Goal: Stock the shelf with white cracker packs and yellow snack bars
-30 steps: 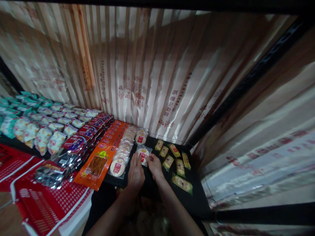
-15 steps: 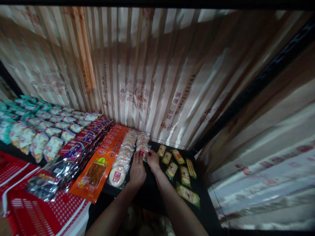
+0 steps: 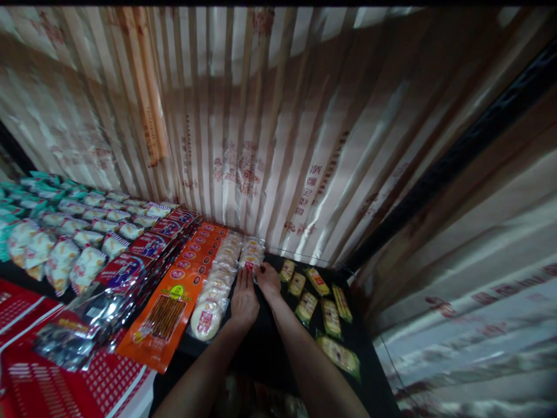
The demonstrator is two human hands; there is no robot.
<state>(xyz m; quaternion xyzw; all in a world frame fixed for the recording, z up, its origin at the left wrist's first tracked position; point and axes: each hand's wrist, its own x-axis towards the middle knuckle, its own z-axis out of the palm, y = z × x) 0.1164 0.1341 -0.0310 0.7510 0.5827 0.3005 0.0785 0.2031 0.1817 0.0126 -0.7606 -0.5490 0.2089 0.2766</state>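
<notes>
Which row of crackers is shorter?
The right cracker row, ending at the left hand and right hand; the left row, beside the orange pouch, extends farther forward.

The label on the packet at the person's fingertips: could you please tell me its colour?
The label is red where it shows, best in the head view.

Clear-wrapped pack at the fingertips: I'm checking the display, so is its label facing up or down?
Facing up: the pack shows its red label just beyond the left hand, beside the right hand.

Apparent shop, packaged snacks [image 3: 208,318] in rows, red basket [image 3: 111,377]
</notes>
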